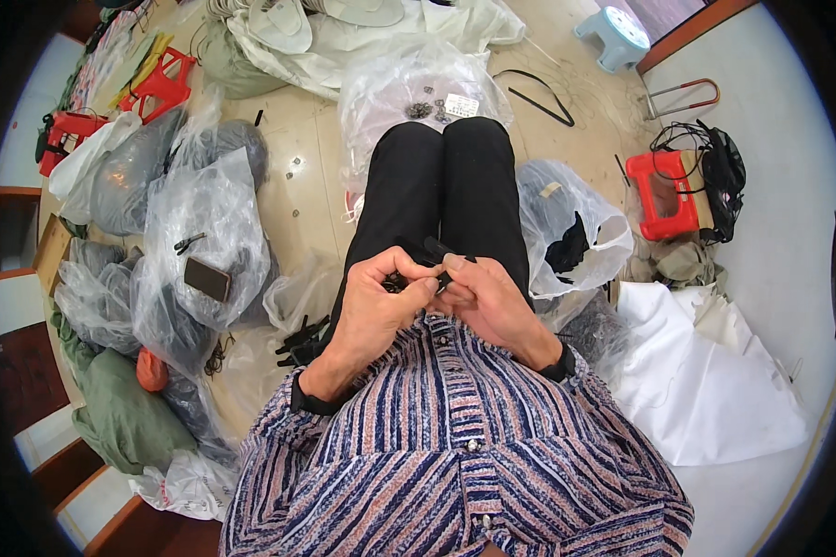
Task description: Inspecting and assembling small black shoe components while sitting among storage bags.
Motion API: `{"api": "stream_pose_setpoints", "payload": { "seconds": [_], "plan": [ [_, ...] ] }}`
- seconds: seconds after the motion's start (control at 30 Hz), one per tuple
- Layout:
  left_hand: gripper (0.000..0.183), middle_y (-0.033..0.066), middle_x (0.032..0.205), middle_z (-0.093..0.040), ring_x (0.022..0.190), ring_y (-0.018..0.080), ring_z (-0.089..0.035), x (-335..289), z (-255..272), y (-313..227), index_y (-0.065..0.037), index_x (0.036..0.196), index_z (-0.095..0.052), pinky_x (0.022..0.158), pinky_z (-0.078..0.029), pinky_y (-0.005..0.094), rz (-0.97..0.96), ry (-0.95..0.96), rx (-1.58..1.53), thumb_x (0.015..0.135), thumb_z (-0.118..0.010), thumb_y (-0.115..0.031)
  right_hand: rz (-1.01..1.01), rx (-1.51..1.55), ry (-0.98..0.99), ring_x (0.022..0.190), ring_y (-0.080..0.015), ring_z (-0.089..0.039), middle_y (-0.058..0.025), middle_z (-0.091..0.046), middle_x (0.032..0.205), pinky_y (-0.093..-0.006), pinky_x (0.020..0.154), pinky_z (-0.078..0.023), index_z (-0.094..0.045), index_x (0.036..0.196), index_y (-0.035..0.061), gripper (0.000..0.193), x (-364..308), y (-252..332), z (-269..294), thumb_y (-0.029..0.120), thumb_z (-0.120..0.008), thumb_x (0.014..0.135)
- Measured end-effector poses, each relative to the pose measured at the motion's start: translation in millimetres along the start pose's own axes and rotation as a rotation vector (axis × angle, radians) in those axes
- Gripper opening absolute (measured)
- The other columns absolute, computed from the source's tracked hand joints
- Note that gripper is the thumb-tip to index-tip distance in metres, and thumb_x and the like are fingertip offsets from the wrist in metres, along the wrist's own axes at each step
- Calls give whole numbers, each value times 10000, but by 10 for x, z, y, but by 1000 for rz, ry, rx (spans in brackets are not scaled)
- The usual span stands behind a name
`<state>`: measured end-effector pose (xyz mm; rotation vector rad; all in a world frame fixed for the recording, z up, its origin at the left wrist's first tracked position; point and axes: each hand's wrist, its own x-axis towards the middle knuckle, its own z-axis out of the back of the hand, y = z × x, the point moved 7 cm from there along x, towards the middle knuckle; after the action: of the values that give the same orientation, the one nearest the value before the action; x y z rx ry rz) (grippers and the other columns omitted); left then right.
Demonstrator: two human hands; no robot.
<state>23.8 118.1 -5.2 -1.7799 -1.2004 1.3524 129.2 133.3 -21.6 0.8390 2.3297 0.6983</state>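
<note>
Head view: left hand (373,304) closed, thumb and forefinger pinched together on a black strap-like piece (434,247). Right hand (494,299) closed on the same piece, thumb pressed on it, fingers curled beneath. Fingertips of both hands nearly meet. Piece lies between the hands, over the lap of the black trousers (401,190); its exact form cannot be told, fingers cover it.
</note>
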Motion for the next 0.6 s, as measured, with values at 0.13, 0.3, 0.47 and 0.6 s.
{"api": "stream_pose_setpoints", "payload": {
  "seconds": [0.13,0.3,0.47,0.6],
  "plan": [
    [38,-23,634,-526,489,-2,-404,-5,11,-13,-16,762,-576,427,-306,153,67,13,18,782,-595,-43,-3,-247,-35,542,-78,-343,32,-375,581,-260,573,-348,-449,644,63,353,-4,41,-12,261,-383,929],
    [51,-34,634,-519,558,15,-415,-42,27,-107,-1,734,-582,494,-343,169,-140,-85,255,752,-614,-37,197,-938,-132,627,-165,-445,-48,-476,640,-307,625,-366,-491,688,16,303,-47,203,-167,209,-404,905],
    [50,-25,640,-531,595,19,-438,-159,4,-158,11,753,-590,528,-372,179,-236,-159,385,741,-620,-28,633,-1681,-17,697,-244,-472,-95,-511,693,-368,686,-342,-553,754,10,142,-201,386,-542,145,-532,794],
    [92,-9,679,-554,628,30,-457,-182,-42,-59,21,820,-604,558,-381,184,-219,-82,463,736,-617,-15,680,-1848,79,680,-231,-476,-87,-513,672,-361,672,-335,-561,737,21,124,-252,298,-496,141,-552,764]
  ]
}}
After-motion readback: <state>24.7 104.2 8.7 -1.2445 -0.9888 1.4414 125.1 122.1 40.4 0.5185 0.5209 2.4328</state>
